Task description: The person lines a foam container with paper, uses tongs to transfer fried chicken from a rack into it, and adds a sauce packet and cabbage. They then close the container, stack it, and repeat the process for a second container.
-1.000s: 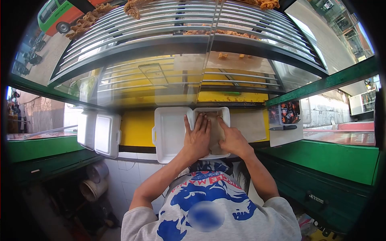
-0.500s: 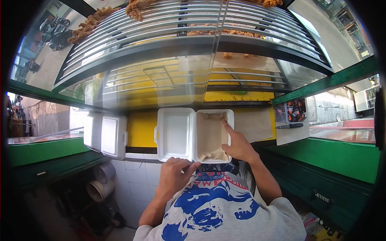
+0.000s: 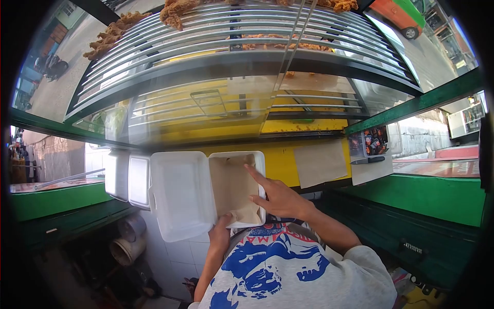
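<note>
A white foam takeaway box [image 3: 183, 198] lies unfolded, its lid to the left and its base to the right. Brown paper [image 3: 231, 185] lines the base, crumpled along the near edge. My left hand [image 3: 220, 238] grips the near edge by the hinge, thumb on top and the other fingers hidden below. Over the right rim reaches my right hand [image 3: 282, 200], index finger stretched onto the paper near the far right corner and thumb apart at the right side. Its remaining fingers are mostly out of sight.
Closed white foam boxes [image 3: 139, 180] stand at the left. A brown paper sheet [image 3: 321, 164] lies on the yellow counter [image 3: 280, 167]. Further right are a knife [image 3: 368, 160] and a bin of small packets [image 3: 374, 141]. Fried chicken [image 3: 177, 15] rests on the rack above.
The open box has shifted left and closer to me, its lid now tilted. Both hands moved with it, and my left hand now grips the edge nearer the hinge. More yellow counter shows.
</note>
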`<state>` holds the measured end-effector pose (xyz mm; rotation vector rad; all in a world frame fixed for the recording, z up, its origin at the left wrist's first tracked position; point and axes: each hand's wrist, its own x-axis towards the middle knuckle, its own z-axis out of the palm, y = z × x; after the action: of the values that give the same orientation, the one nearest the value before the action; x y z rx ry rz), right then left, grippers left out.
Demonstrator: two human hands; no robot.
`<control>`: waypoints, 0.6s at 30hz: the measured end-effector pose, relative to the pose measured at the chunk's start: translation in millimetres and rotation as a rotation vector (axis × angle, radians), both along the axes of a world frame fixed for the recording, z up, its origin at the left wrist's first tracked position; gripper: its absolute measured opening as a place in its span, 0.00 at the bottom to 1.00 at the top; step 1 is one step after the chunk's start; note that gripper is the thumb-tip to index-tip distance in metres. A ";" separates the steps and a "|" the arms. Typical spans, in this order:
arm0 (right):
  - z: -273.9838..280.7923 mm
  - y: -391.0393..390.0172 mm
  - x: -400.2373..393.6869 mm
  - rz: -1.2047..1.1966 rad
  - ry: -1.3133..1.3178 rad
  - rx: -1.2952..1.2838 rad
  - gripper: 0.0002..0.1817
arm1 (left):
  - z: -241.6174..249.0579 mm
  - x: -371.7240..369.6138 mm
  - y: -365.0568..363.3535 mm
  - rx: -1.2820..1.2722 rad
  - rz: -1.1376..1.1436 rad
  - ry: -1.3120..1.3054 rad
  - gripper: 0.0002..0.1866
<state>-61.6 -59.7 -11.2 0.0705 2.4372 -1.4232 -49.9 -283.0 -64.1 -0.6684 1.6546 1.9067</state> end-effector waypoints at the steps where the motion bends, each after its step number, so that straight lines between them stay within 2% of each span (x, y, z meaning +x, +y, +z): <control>1: 12.8 7.6 -5.2 -0.025 -0.026 -0.031 0.43 | 2.8 -0.3 -0.1 0.040 0.049 0.021 0.25; 2: 19.9 15.6 -9.4 -0.051 -0.055 -0.065 0.42 | 1.7 -0.4 -2.4 0.040 0.044 0.018 0.25; 5: -7.7 60.9 -20.7 -0.211 0.282 0.171 0.33 | 0.8 -2.7 -9.6 0.080 0.093 -0.012 0.24; 7: -30.2 93.0 -35.5 -0.275 0.548 0.640 0.32 | 7.0 -6.0 -7.9 0.111 0.164 -0.001 0.24; 9: -26.2 113.6 -53.2 -0.277 0.158 0.828 0.41 | 6.1 -7.8 -8.6 0.125 0.200 -0.030 0.24; 10: -30.7 121.8 -61.7 -0.287 0.159 0.830 0.41 | 5.2 -9.7 -8.6 0.146 0.249 -0.058 0.25; 12: -45.3 135.1 -75.7 -0.231 0.285 0.906 0.49 | 4.0 -11.4 -10.2 0.169 0.223 -0.044 0.24; 13: -39.7 136.1 -82.6 -0.237 0.284 0.908 0.49 | 3.6 -11.9 -10.8 0.190 0.202 -0.035 0.24; 15: -29.1 134.3 -93.3 -0.156 0.097 0.899 0.53 | 3.7 -13.6 -10.1 0.162 0.170 -0.055 0.24; 18: -58.6 144.7 -98.6 -0.190 0.249 0.876 0.50 | -0.3 -15.1 -11.0 0.173 0.141 -0.051 0.23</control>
<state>-160.3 85.0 -69.8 0.3414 3.1398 -0.3252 -65.0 -294.0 -64.4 -0.7739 1.4252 2.0855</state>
